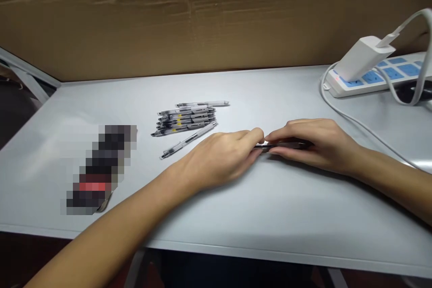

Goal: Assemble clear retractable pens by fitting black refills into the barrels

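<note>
Right hand [315, 144]: narrow pinch on dark pen [281, 145], barrel mostly hidden behind fingers. Left hand [218, 159]: also narrow, fingertips [257, 135] at pen's left tip; firm grip or mere touch hard to tell from this angle. Just left of left hand, loose pen [187, 140] lying diagonally, just beside pen pile [185, 119] on pale table [270, 216]. Farther left, pixelated object [99, 168]. Far right, power strip [374, 76] with white charger [362, 57] plugged in; white cable [367, 137] across table. Behind, cardboard wall [135, 18].
</note>
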The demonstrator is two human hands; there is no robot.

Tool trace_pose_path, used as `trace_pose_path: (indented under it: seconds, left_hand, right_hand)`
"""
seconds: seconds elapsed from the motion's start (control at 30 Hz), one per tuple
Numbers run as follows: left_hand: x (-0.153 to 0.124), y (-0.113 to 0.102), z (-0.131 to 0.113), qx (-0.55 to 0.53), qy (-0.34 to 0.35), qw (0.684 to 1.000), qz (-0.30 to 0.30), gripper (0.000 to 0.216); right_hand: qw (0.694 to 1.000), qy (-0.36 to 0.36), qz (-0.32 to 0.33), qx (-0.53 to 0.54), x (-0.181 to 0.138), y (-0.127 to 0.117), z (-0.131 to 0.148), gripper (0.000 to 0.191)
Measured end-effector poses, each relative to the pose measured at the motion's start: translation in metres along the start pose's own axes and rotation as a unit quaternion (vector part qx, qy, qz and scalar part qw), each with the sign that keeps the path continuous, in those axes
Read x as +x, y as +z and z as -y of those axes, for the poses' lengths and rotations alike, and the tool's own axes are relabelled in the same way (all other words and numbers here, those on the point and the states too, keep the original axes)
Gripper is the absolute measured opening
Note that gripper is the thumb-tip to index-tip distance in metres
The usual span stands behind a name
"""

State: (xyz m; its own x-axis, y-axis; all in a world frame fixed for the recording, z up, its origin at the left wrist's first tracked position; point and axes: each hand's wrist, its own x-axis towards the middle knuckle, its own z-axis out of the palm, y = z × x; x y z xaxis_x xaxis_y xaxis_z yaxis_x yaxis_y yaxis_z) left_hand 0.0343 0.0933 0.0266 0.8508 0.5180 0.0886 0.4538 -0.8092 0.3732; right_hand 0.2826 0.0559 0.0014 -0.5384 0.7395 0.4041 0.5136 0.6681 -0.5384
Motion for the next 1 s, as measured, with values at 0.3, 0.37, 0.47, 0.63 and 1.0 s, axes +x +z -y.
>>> trace_pose_path:
  seconds: [0.3, 0.37, 0.47, 0.63, 1.0]
  left_hand:
    - [0.006, 0.01, -0.004, -0.038, 0.003, 0.999, -0.006, 0.012]
    - [0.006, 0.011, -0.003, -0.045, 0.003, 0.999, -0.012, 0.012]
    - [0.005, 0.011, -0.002, -0.041, 0.005, 0.999, -0.021, 0.011]
    - [0.006, 0.011, -0.003, -0.007, 0.021, 1.0, -0.02, 0.014]
    - [0.003, 0.018, -0.001, 0.136, 0.06, 0.983, -0.111, 0.012]
  right_hand:
    - [0.997, 0.068, -0.014, 0.034, -0.002, 0.001, 0.001, 0.016]
    - [0.995, 0.084, -0.023, 0.046, -0.002, 0.002, 0.003, 0.017]
    - [0.993, 0.1, -0.029, 0.06, -0.001, 0.003, 0.006, 0.017]
    - [0.99, 0.116, -0.024, 0.072, 0.0, 0.004, 0.008, 0.02]
    - [0.99, 0.123, -0.018, 0.066, -0.002, 0.003, 0.007, 0.016]
